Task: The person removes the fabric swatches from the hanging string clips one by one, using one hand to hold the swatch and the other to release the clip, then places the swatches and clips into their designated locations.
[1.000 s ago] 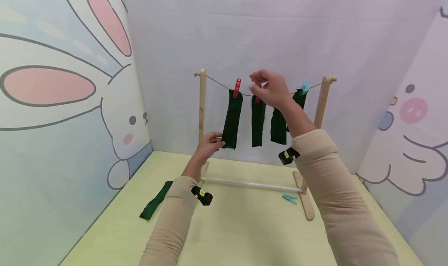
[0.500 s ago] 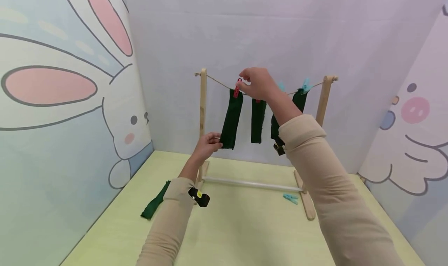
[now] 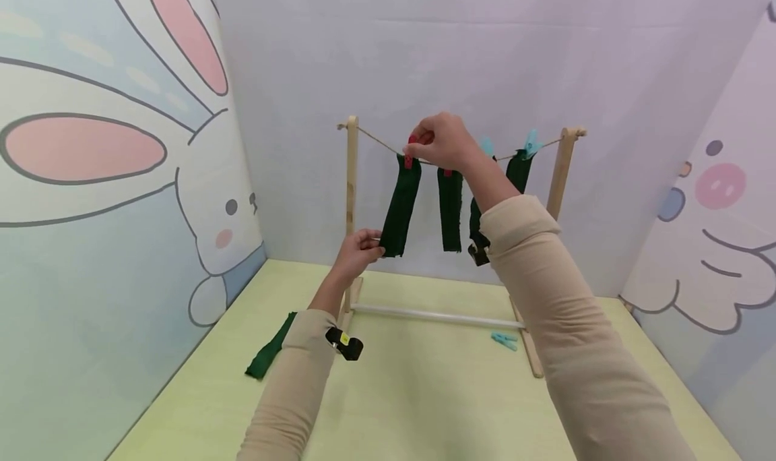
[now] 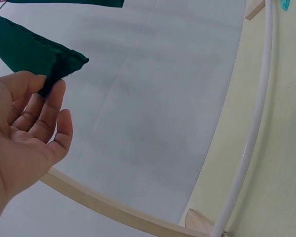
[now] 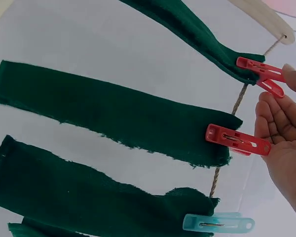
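Observation:
My left hand [image 3: 359, 251] pinches the lower corner of the leftmost dark green cloth strip [image 3: 401, 208], pulling it slightly aside. Up at the rope [image 3: 384, 144], my right hand [image 3: 442, 141] has thumb and fingers on the handles of the red clothespin [image 5: 259, 69] that clamps this strip's top edge. Beside it hangs a second green strip [image 5: 108, 113] under another red clothespin [image 5: 232, 139]. Farther right, more green strips [image 3: 518, 171] hang from light blue clothespins [image 3: 531, 142], partly hidden behind my right arm.
Wooden posts [image 3: 351, 178] carry the rope, and a white bar [image 3: 436, 315] joins their feet. On the yellow table [image 3: 412, 393] lie a loose green strip [image 3: 269, 350] at left and a blue clothespin [image 3: 504, 340] at right. Walls stand behind and at both sides.
My right hand has moved left from the second red clothespin to the leftmost one and taken hold of its handles. The left hand keeps its pinch on the strip's lower corner.

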A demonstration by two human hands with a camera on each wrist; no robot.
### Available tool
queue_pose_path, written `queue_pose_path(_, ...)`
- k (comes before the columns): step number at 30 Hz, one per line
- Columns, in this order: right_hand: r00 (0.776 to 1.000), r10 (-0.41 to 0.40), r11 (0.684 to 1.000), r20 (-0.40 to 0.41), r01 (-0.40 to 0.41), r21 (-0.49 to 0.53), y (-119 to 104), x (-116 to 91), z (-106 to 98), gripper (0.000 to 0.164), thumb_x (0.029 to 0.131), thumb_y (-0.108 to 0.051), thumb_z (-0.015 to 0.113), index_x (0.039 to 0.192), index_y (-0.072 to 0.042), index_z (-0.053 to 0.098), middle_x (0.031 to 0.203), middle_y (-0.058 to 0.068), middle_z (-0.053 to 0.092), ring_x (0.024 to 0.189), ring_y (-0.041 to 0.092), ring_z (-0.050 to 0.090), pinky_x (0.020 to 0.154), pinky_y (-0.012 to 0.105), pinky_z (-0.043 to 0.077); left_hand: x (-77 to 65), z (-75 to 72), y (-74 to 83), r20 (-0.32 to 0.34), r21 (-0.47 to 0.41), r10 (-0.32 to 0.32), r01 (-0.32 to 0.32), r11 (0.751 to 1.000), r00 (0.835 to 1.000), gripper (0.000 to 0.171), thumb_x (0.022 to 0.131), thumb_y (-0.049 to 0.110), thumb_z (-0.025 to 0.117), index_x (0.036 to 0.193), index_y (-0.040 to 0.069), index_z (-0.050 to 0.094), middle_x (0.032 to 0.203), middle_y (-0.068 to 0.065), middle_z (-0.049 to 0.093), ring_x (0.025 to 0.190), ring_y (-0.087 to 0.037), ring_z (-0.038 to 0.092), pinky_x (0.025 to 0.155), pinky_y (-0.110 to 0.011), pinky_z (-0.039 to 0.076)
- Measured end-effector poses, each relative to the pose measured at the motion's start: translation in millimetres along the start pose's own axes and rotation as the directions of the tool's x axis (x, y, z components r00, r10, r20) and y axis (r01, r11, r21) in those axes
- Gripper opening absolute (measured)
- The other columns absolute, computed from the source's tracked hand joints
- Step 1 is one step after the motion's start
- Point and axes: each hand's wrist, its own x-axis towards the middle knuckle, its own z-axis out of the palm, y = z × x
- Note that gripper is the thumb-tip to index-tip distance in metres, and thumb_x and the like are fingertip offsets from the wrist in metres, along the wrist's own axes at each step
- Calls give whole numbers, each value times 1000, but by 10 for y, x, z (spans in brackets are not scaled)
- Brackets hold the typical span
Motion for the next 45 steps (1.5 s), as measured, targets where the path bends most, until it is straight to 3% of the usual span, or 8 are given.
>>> queue_pose_path(12, 993, -77, 996, -94, 80, 33, 9, -56, 4, 25, 88, -21, 67, 97, 2, 69, 87, 13, 64, 76, 22, 55, 69, 33, 45, -51, -28, -15, -11, -32, 17, -17, 999, 1000, 27, 85, -7, 60, 112, -5, 59, 91, -15, 65, 80, -24, 63, 73, -28, 49)
queue_pose_path(19, 981, -68, 994, -181, 81, 68, 29, -103, 5, 22, 88, -18, 66, 96, 1, 71, 86, 14, 66, 73, 21, 55, 63, 29, 43, -83, -78, -13, -1, -75, 23, -23, 997, 1000, 28, 85, -6, 61, 113, -8, 58, 92, -14, 64, 81, -22, 62, 74, -26, 48)
queue_pose_path(29, 946, -66, 992, -319, 98, 84, 64, -92, 39, 21, 89, -17, 65, 92, 3, 72, 83, 15, 67, 70, 22, 57, 59, 25, 42, -145, -91, 45, 18, -81, 54, -52, 995, 998, 23, 85, -8, 60, 108, -9, 61, 90, -10, 64, 80, -17, 59, 77, -29, 48)
queue_pose_path(38, 929, -3, 990, -370, 55, 131, 82, -146, -8, 22, 87, -19, 68, 92, 2, 72, 83, 13, 67, 71, 20, 58, 61, 22, 43, -172, -107, 1, 78, -75, 75, -70, 995, 994, 20, 87, -6, 59, 106, -8, 64, 88, -8, 66, 88, -36, 58, 80, -35, 48)
queue_pose_path(45, 914, -52, 986, -403, 111, 123, 165, -281, -24, 31, 82, -21, 73, 99, 4, 69, 91, 14, 68, 78, 21, 62, 70, 18, 47, -257, -146, -6, 93, -80, 59, -51, 995, 994, 24, 88, -5, 58, 111, -10, 61, 91, -12, 64, 80, -19, 60, 79, -38, 49)
